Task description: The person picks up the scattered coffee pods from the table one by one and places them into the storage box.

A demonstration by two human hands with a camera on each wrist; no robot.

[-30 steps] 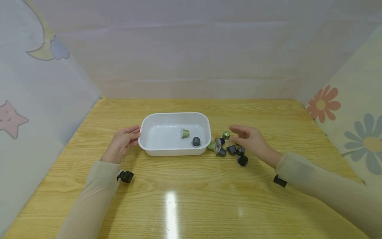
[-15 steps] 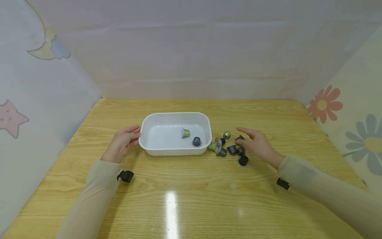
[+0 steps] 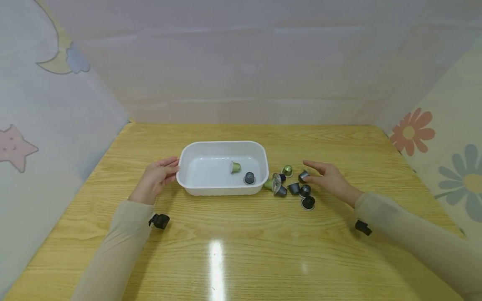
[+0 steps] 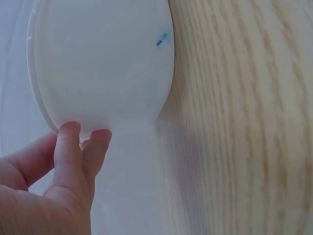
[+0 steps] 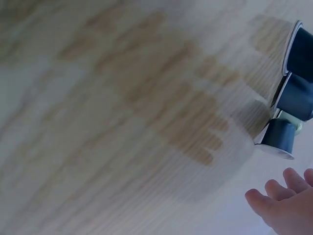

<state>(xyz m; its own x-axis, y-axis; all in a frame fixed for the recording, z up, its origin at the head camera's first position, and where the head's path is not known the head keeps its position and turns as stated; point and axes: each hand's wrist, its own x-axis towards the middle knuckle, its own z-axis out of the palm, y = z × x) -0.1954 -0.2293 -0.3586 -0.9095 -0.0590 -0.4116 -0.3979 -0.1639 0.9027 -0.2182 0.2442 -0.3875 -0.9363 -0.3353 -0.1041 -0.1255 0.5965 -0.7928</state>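
A white plastic tub (image 3: 188,165) stands mid-table with a green capsule (image 3: 235,167) and a grey capsule (image 3: 249,178) inside. My left hand (image 3: 158,177) rests its fingertips (image 4: 80,142) against the tub's left end (image 4: 102,73), just under the rim. To the right of the tub lies a cluster of several coffee capsules (image 3: 293,188), green and dark. My right hand (image 3: 327,177) hovers at the cluster's far right, fingers relaxed, thumb and forefinger on either side of a dark capsule (image 3: 303,175). In the right wrist view the fingertips (image 5: 274,200) stay apart from that capsule (image 5: 279,139).
The wooden table (image 3: 241,246) is walled by a pale back screen and side screens with a moon and star (image 3: 15,148) on the left, flowers (image 3: 410,131) on the right. A black capsule (image 3: 308,202) lies nearest me in the cluster.
My right hand has slid to the right and lowered beside the dark capsule at the cluster's far edge. The left hand and the tub have stayed put.
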